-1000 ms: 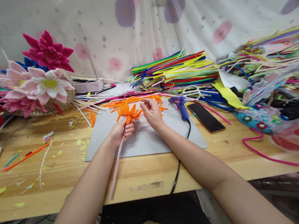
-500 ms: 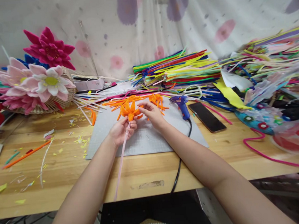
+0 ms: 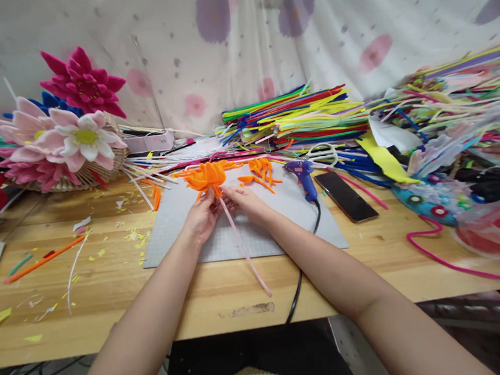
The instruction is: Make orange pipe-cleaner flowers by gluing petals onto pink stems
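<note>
An orange flower (image 3: 206, 178), made of pipe-cleaner petals, is held up over the grey cutting mat (image 3: 255, 242). Its pale pink stem (image 3: 242, 243) slants down to the right toward me. My left hand (image 3: 202, 214) is closed around the base of the flower where the stem begins. From the other side, my right hand (image 3: 245, 201) pinches at the same base, its fingertips partly hidden behind the stem and flower. Loose orange petals (image 3: 262, 172) lie on the mat just beyond my right hand.
A purple glue gun (image 3: 302, 177) with a black cord lies right of the mat, beside a phone (image 3: 347, 196) and scissors (image 3: 323, 155). Pipe-cleaner bundles (image 3: 296, 116) are heaped behind. Finished flowers (image 3: 81, 88) stand in a basket at left. Yellow scraps (image 3: 136, 238) litter the wooden table (image 3: 125, 315).
The flower has turned and shifted slightly left, and its stem has swung from lower left to lower right. My right hand has moved down from the petals to the flower's base.
</note>
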{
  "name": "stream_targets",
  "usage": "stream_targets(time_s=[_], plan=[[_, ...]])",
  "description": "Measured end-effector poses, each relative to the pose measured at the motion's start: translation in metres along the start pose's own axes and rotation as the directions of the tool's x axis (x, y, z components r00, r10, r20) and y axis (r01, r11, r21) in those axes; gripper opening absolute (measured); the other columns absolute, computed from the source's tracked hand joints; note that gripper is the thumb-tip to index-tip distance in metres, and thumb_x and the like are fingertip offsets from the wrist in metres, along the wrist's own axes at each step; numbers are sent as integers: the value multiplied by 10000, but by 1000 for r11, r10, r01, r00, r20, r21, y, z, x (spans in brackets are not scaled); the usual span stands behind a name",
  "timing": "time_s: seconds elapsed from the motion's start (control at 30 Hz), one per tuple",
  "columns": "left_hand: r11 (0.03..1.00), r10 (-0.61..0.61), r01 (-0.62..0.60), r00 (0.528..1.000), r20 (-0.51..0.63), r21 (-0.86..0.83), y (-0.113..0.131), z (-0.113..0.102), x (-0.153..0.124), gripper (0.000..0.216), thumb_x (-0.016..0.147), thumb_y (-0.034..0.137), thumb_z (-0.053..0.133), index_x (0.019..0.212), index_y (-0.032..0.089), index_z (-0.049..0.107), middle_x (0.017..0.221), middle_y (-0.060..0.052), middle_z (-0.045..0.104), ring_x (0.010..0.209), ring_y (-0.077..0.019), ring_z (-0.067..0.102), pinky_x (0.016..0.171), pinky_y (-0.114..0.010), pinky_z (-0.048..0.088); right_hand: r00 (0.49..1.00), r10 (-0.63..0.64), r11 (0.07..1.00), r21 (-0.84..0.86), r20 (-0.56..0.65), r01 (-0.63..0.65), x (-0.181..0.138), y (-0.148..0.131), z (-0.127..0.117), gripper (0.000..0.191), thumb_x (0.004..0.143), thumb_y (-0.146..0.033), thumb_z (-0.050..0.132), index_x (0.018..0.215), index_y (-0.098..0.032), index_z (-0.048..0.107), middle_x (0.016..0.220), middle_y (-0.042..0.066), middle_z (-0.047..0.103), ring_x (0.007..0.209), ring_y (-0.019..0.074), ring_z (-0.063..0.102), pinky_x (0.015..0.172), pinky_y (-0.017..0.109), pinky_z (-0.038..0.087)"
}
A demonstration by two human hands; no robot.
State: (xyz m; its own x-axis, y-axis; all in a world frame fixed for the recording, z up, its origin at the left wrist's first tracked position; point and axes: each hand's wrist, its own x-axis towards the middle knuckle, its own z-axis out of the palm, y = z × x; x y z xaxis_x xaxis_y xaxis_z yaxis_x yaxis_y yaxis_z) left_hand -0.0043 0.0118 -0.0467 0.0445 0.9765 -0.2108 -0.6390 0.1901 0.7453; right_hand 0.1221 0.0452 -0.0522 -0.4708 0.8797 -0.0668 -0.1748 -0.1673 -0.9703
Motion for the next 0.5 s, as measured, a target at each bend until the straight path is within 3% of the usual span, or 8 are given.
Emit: stream_targets(time_s=[0.13,0.3,0.5], plan=[[999,-1,-2,998,62,38,-6,-2,3,264,692,361,693,731,115,607,495,56,452,459,-46,443,506,-179,423,989,71,990,111,128,-86,-2,2,3,362,631,-505,687,644,-155,594,555,-15,599,524,74,543,518,189,404],[999,-43,43,998,48,-15,-8,0,2,257,732,369,654,774,120,611,568,40,506,507,-39,489,561,-168,450,988,113,974,187,106,-131,2,5,-4,270,633,-400,720,636,-148,625,537,-18,607,489,61,520,507,182,397],[1000,-19,20,998,63,-15,-11,3,3,287,739,396,642,803,117,616,437,75,379,406,-48,396,435,-174,380,976,168,960,201,138,-193,0,5,0,275,677,-402,690,641,-137,626,547,2,624,508,68,551,516,179,427]])
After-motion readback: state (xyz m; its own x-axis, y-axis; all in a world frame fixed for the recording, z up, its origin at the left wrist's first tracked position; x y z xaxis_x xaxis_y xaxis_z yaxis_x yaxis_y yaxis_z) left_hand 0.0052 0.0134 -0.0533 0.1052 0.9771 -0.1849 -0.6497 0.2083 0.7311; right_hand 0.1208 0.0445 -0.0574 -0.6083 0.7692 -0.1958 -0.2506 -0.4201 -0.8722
